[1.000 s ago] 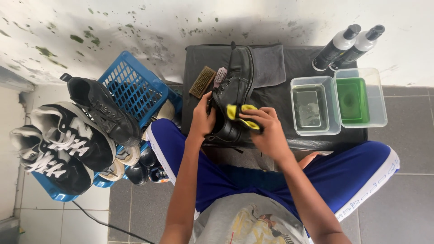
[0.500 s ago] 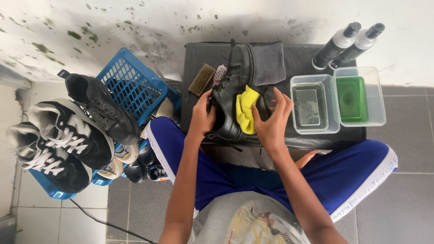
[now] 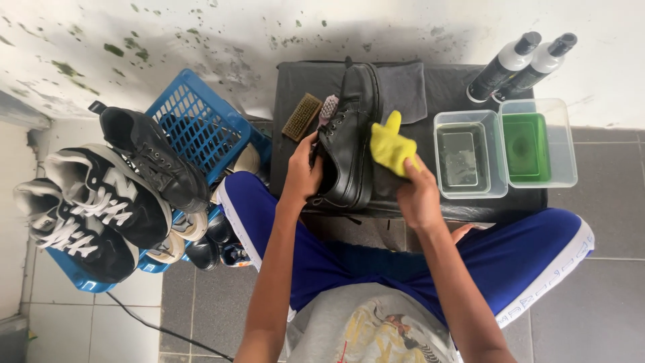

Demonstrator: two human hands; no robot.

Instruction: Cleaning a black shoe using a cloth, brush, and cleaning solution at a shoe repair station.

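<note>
On the dark counter (image 3: 457, 84) lies a black shoe (image 3: 349, 134), toe pointing away. Left hand (image 3: 302, 175) has its grip clenched on the shoe's heel end. Right hand (image 3: 418, 195) has its grip grasping a yellow cloth (image 3: 392, 144) just beside the shoe's side. Near them sit 2 clear tubs (image 3: 504, 151), 2 spray bottles (image 3: 521, 64) and 2 brushes (image 3: 312, 114).

Blk leather lace-up shoe (image 3: 349, 138) on dark mat, toe away; crumpled yellow cloth (image 3: 392, 144) touching its side.
</note>
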